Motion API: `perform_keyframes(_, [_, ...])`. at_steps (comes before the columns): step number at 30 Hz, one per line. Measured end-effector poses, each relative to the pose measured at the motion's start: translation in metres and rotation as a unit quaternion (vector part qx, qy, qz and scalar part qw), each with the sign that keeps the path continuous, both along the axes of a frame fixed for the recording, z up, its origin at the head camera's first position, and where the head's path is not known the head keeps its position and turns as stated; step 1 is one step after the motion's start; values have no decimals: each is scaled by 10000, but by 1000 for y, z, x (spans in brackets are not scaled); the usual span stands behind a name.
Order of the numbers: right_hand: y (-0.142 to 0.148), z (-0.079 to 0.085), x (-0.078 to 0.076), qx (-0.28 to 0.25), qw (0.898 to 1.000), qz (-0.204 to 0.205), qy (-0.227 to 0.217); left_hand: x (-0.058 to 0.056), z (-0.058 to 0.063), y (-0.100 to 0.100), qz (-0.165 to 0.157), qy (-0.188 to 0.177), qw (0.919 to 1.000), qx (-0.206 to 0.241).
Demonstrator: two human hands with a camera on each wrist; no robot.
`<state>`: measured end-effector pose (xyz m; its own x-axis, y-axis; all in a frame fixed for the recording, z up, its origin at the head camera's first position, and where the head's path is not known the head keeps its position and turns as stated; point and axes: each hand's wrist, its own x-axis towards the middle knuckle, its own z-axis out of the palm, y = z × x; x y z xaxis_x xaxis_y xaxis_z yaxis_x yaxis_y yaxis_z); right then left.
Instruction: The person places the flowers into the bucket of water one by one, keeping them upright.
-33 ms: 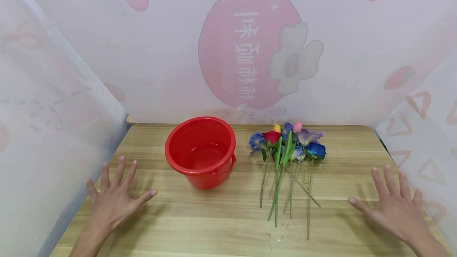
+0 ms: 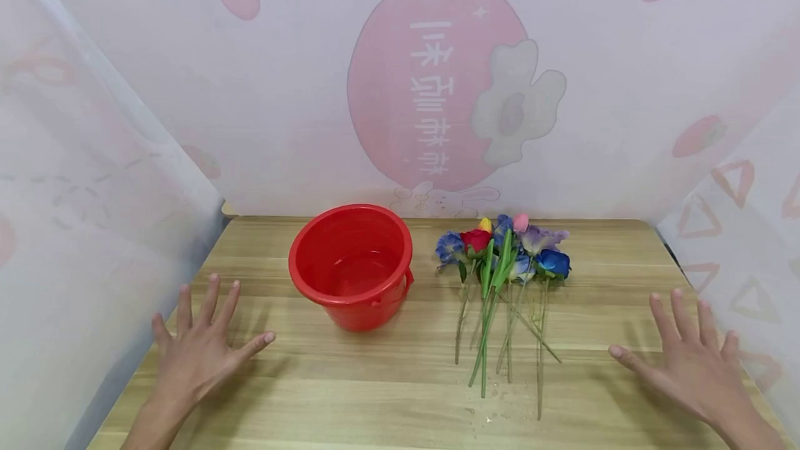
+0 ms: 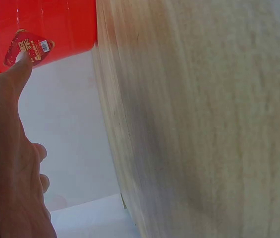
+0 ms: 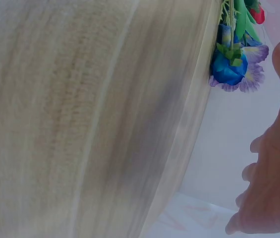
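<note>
My left hand [image 2: 200,353], fingers spread and holding nothing, hovers above the left side of the wooden table [image 2: 337,408]. To its right stands a red plastic bucket [image 2: 362,314], upright, with its inside bare. The left wrist view shows a dark red label [image 3: 33,49] on the bucket's wall, overlapped by my thumb. Right of the bucket lie several artificial flowers, blooms away from me: a red rose [image 2: 476,240], a blue rose [image 2: 553,264], a purple flower [image 2: 542,238], a yellow bud [image 2: 485,226] and a pink one [image 2: 521,222]. My right hand [image 2: 694,360], also spread and holding nothing, is over the table's right side.
Pale printed cloth [image 2: 300,110] hangs behind the table and along both sides. Small crumbs [image 2: 487,420] are scattered near the stem ends [image 2: 483,387], which point towards me. The table's back edge [image 2: 600,220] runs just behind the blooms.
</note>
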<state>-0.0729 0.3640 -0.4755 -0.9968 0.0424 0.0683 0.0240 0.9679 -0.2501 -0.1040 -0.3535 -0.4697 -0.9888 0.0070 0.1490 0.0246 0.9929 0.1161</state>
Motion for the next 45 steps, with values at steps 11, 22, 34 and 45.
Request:
perform_keyframes(11, [-1, 2, -2, -39, 9999, -35, -129, 3, -3, 1, -11, 78, 10000, -1])
perform_keyframes(22, [-8, -3, -3, -53, 9999, 36, 121, 6, -5, 1, 21, 106, 9999, 13])
perform_keyframes(34, [-17, -4, -7, -210, 9995, 151, 167, 4, -1, 3, 34, 147, 9998, 86])
perform_keyframes(45, [-32, 0, -13, -353, 9989, 244, 187, 0, 6, 12, -84, 189, 9997, 123])
